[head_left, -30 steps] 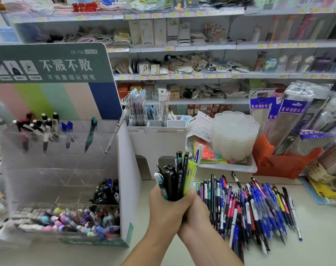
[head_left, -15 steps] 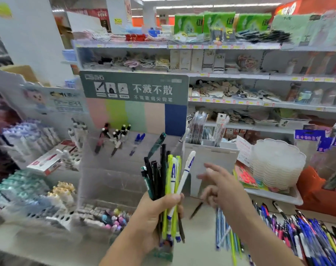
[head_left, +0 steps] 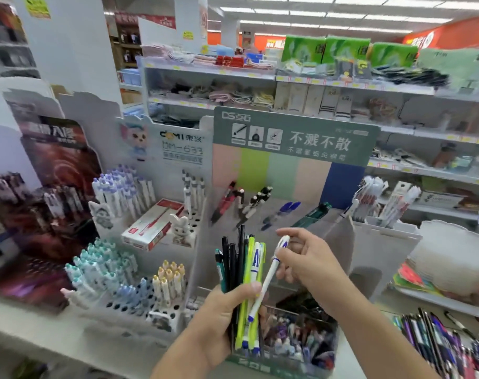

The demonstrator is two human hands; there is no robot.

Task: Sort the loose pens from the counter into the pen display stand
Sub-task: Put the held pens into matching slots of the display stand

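Head view: shop counter, shelves behind; left grip clasps pen bundle, right grip pinches white pen.

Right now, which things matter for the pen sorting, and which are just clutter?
Job:
left hand gripping bundle of black and yellow-green pens
right hand pinching white pen
clear display stand
loose counter pens

Clutter:
red-white box
stacked white plastic trays

I see a bundle of pens standing upright in the near centre, black, teal and yellow-green barrels bunched together. A white pen with blue print tilts just to its right. The pen display stand, green-headed with pastel stripes, rises behind them. More loose pens lie heaped at the near right
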